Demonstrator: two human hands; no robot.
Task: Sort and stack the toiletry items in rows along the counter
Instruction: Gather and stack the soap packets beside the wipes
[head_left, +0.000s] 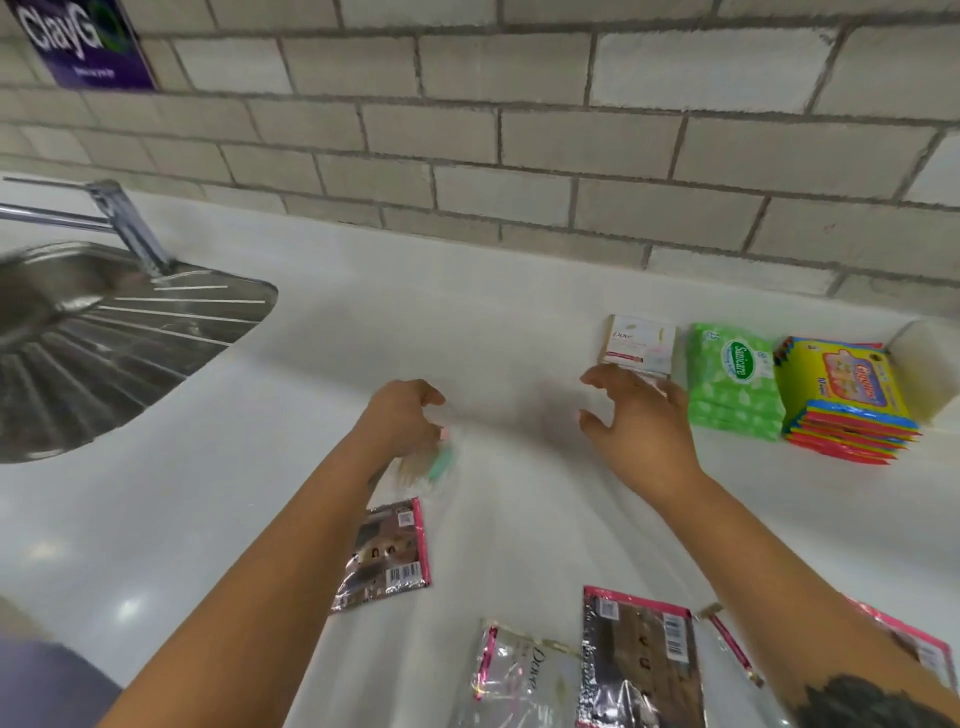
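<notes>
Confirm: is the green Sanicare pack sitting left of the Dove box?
No, the Sanicare pack sits to the right of the Dove box, between it and the yellow stack.

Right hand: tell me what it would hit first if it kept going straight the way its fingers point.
Probably the Dove soap box. The right hand points up the counter toward the wall, fingers curled and apparently empty, fingertips just short of the box's near edge. Depth is uncertain.
</notes>
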